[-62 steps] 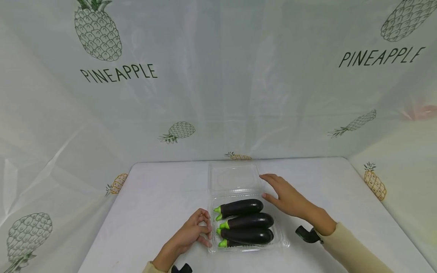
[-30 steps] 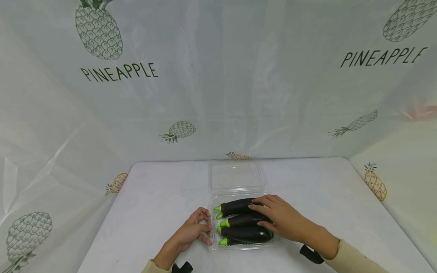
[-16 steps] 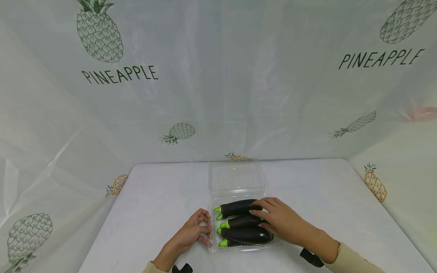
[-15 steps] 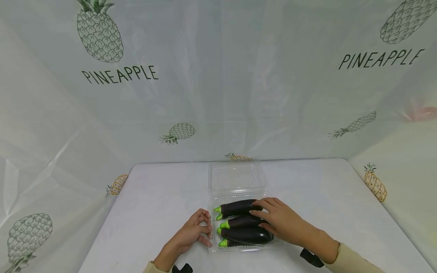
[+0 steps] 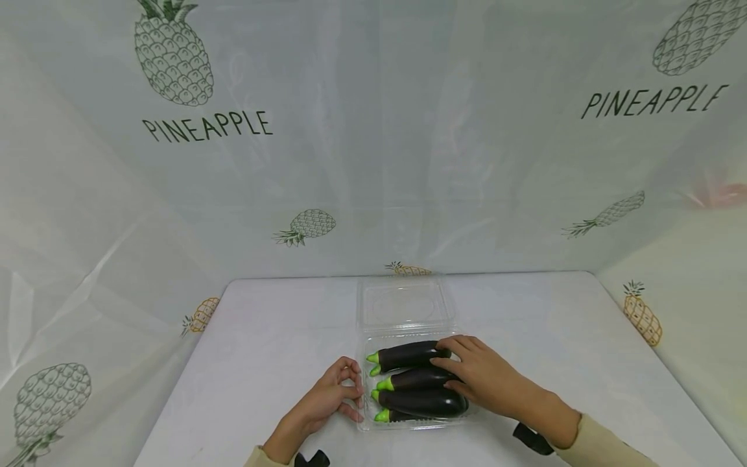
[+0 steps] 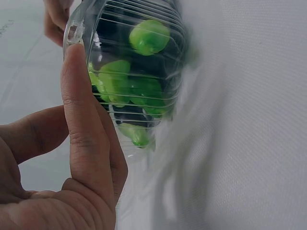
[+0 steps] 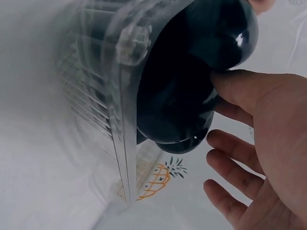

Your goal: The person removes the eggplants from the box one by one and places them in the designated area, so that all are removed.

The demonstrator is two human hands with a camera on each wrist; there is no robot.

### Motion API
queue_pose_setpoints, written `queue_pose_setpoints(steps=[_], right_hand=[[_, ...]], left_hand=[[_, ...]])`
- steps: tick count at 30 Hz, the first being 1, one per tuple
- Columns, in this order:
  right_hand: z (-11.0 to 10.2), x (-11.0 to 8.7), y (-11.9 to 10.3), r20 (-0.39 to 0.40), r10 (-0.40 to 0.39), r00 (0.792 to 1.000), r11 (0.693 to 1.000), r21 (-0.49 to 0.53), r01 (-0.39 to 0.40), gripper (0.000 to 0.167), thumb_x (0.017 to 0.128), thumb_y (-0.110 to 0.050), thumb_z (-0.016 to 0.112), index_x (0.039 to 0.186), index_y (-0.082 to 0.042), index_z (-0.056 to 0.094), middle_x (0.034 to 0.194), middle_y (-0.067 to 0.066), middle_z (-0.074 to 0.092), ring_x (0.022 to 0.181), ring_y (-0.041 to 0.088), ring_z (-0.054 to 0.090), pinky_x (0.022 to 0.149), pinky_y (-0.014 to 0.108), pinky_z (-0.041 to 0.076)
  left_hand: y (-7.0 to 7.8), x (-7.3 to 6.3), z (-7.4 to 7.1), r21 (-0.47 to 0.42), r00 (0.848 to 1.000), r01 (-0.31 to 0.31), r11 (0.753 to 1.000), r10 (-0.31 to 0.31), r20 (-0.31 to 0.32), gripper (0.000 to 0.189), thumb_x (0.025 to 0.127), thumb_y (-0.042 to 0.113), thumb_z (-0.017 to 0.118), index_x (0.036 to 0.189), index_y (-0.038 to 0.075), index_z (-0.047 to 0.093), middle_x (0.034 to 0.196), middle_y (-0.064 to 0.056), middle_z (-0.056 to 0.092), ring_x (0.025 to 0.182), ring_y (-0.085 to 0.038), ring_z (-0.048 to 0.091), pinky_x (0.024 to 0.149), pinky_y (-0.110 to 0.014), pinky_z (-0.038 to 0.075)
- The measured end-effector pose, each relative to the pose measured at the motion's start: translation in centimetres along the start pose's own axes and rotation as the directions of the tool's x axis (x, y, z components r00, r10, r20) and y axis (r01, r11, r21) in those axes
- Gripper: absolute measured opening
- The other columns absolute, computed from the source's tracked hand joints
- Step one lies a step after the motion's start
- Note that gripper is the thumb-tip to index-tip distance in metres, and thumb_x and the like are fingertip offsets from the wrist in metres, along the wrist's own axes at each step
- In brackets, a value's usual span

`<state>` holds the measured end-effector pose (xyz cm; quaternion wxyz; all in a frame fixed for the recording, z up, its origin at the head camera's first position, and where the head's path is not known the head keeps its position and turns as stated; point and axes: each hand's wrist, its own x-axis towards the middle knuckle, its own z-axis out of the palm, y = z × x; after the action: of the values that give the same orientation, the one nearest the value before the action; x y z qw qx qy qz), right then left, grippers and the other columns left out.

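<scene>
A hinged clear plastic container (image 5: 366, 421) sits on the white table, its lid (image 5: 405, 305) folded back away from me. Inside lie several dark purple eggplants (image 5: 428, 402) with green stem ends to the left. At the container's left side my left hand (image 5: 327, 397) touches it; in the left wrist view one straight finger (image 6: 79, 96) meets the rim. My right hand (image 5: 487, 379) lies over the eggplants' right ends, fingers spread and gently bent. In the right wrist view its thumb touches a glossy eggplant (image 7: 177, 110), while several fingertips stay apart from it.
The white table (image 5: 274, 337) is backed by a pale curtain (image 5: 408, 130) printed with pineapples and the word PINEAPPLE. Black devices (image 5: 532, 438) are strapped at both wrists. A yellow pineapple print (image 7: 153, 184) shows beyond the container in the right wrist view.
My right hand has come from beside the lid's hinge down onto the eggplants' right ends, then barely shifted over the last second. My left hand keeps its place at the container's left side.
</scene>
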<state>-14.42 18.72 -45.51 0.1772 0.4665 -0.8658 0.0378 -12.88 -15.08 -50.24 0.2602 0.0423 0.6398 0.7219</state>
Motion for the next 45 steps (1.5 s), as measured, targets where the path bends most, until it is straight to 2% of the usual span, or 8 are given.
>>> queue_pose_setpoints(steps=[6,10,15,21,32,35,45], right_hand=[[-0.3,-0.1,0.2,0.006,-0.02,1.0,0.998,-0.055,0.021,0.044,0.075,-0.028,0.097,0.113,-0.015,0.079,0.116,0.003,0.066,0.111,0.025,0.063,0.093,0.042,0.061],[-0.7,0.0,0.2,0.019,-0.038,0.999,0.994,-0.106,0.039,0.044,0.075,-0.031,0.096,0.112,-0.016,0.079,0.107,-0.002,0.07,0.108,0.024,0.063,0.092,0.041,0.06],[-0.8,0.0,0.3,0.037,-0.046,0.998,0.989,-0.141,0.051,0.048,0.075,-0.037,0.095,0.115,-0.017,0.078,0.105,-0.005,0.073,0.108,0.022,0.063,0.093,0.039,0.06],[-0.5,-0.3,0.5,0.044,-0.049,0.998,0.991,-0.125,0.054,0.053,0.074,-0.037,0.095,0.119,-0.015,0.078,0.107,-0.004,0.075,0.11,0.024,0.064,0.094,0.04,0.06],[-0.9,-0.4,0.4,0.07,-0.001,0.998,0.997,-0.08,0.007,0.05,0.076,-0.029,0.095,0.119,-0.013,0.077,0.109,-0.003,0.075,0.111,0.023,0.064,0.094,0.041,0.06],[-1.2,-0.5,0.5,0.056,0.002,0.998,0.997,-0.077,0.002,0.05,0.076,-0.027,0.094,0.12,-0.012,0.076,0.11,-0.002,0.074,0.111,0.024,0.064,0.094,0.041,0.061],[-2.7,-1.2,1.7,-0.061,0.012,0.998,0.999,-0.029,-0.013,0.055,0.071,-0.019,0.096,0.122,-0.013,0.075,0.112,-0.003,0.073,0.11,0.025,0.063,0.091,0.044,0.06]], left_hand=[[0.1,0.1,0.0,0.004,1.0,-0.005,1.0,0.005,0.007,0.033,0.095,-0.009,0.059,0.121,-0.001,0.041,0.096,-0.006,0.051,0.077,-0.017,0.06,0.059,-0.03,0.065],[0.2,0.2,0.0,0.004,1.0,-0.003,1.0,0.003,0.01,0.032,0.096,-0.009,0.059,0.121,-0.001,0.04,0.096,-0.006,0.051,0.077,-0.017,0.06,0.059,-0.03,0.065],[0.3,0.1,0.1,0.003,1.0,-0.009,1.0,0.009,0.012,0.033,0.096,-0.009,0.059,0.122,-0.002,0.04,0.096,-0.006,0.052,0.077,-0.017,0.06,0.059,-0.031,0.065],[0.3,0.1,0.1,0.005,1.0,-0.005,1.0,0.005,0.011,0.034,0.095,-0.009,0.058,0.123,-0.003,0.04,0.097,-0.006,0.051,0.077,-0.017,0.06,0.059,-0.03,0.065],[0.2,0.1,0.1,-0.001,1.0,-0.004,1.0,0.004,0.007,0.034,0.094,-0.009,0.059,0.122,-0.003,0.04,0.097,-0.007,0.052,0.076,-0.017,0.06,0.058,-0.03,0.064],[0.1,0.1,0.1,-0.003,1.0,-0.001,1.0,0.001,0.003,0.034,0.094,-0.01,0.059,0.122,-0.002,0.04,0.096,-0.007,0.052,0.076,-0.017,0.06,0.058,-0.03,0.064],[-0.1,0.1,0.0,-0.014,1.0,0.001,1.0,-0.001,0.003,0.035,0.094,-0.009,0.06,0.122,-0.003,0.04,0.095,-0.007,0.053,0.076,-0.017,0.06,0.058,-0.031,0.064]])
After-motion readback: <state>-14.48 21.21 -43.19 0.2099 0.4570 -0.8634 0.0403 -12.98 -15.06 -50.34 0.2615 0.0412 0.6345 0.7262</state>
